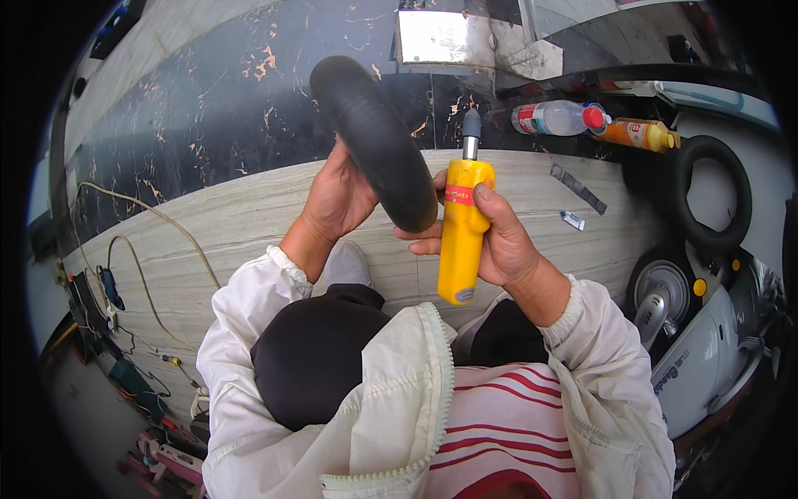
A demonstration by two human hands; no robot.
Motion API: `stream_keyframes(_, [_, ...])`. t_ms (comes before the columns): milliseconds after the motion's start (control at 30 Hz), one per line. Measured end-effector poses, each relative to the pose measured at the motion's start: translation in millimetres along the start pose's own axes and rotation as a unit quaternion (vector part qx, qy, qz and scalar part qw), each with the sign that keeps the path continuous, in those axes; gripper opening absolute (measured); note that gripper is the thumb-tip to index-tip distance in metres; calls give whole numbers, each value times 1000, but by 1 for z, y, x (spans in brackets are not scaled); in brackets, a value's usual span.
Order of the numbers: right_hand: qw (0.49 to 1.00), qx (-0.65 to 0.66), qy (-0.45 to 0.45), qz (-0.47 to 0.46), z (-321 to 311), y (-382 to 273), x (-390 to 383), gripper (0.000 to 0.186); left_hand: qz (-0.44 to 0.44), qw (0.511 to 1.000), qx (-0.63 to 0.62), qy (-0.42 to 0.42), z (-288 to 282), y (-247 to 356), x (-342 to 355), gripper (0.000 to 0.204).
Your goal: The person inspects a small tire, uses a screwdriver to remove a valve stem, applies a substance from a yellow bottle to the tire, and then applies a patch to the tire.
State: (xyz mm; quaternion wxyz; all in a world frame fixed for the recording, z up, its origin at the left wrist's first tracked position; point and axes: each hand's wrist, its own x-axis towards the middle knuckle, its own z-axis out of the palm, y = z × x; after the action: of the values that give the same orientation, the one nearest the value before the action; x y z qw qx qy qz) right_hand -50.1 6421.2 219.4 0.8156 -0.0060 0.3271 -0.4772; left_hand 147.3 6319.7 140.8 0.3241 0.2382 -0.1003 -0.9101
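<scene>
My left hand [337, 195] grips a black rubber tyre or inner tube [370, 141], held tilted, its fingers mostly hidden behind it. Just right of it, my right hand [503, 237] holds a yellow handheld tool [459, 249] upright, thumb on its side. The tool has a red band and a metal shaft with a dark grey conical tip, pointing away from me. The lower end of the tube is close to my right fingers; whether they touch it, I cannot tell.
A dark ledge [208, 116] runs behind, with two bottles [557, 118] at right. A grey strip [578, 187] and small tube [572, 220] lie on the pale floor [623, 224]. Another black tyre [695, 154] and scooter parts [690, 366] stand right; cables [162, 216] lie left.
</scene>
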Motion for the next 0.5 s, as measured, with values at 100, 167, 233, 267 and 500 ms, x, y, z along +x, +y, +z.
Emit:
stream_keyframes(100, [985, -169, 14, 12, 0, -15, -6, 51, -21, 998, -56, 19, 0, 0, -5, 54])
stream_keyframes(167, [939, -337, 62, 31, -2, -23, -7, 50, -38, 996, -26, 75, -5, -1, -4, 56])
stream_keyframes(233, [853, -512, 98, -8, -4, -24, -7, 51, -54, 996, -22, 67, -12, -1, -2, 57])
stream_keyframes(267, [824, -558, 98, -27, -4, -23, -6, 51, -67, 996, -29, 47, -16, -1, 0, 58])
stream_keyframes(500, [676, -725, 117, -55, 4, -8, -12, 57, -149, 985, 32, 80, -20, -9, -7, 42])
